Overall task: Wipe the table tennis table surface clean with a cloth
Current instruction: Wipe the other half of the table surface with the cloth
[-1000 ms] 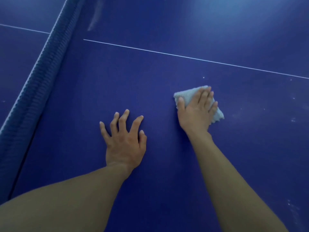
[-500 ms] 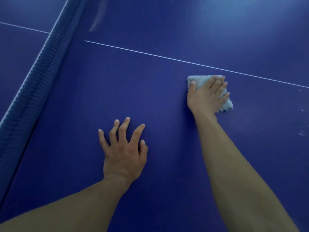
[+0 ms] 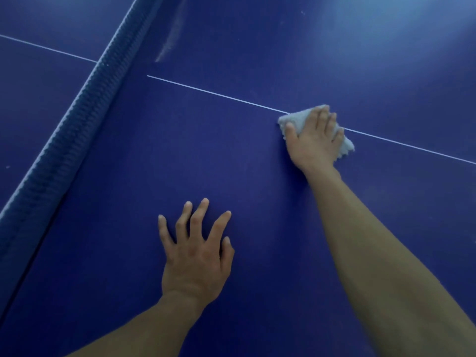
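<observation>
Lying flat on blue table tennis table (image 3: 231,163), pale cloth (image 3: 296,121) sits right of centre, straddling white centre line (image 3: 206,90). Right hand (image 3: 315,141) presses on top of it, fingers straight and close together, thumb along cloth's left edge; no clamping. Cloth corners show left and right of hand. Left hand (image 3: 197,256) rests nearer and further left, palm down on bare surface, fingers spread apart, holding nothing. Net (image 3: 77,119) runs along left side. Pale smear (image 3: 170,39) far, just right of net.
</observation>
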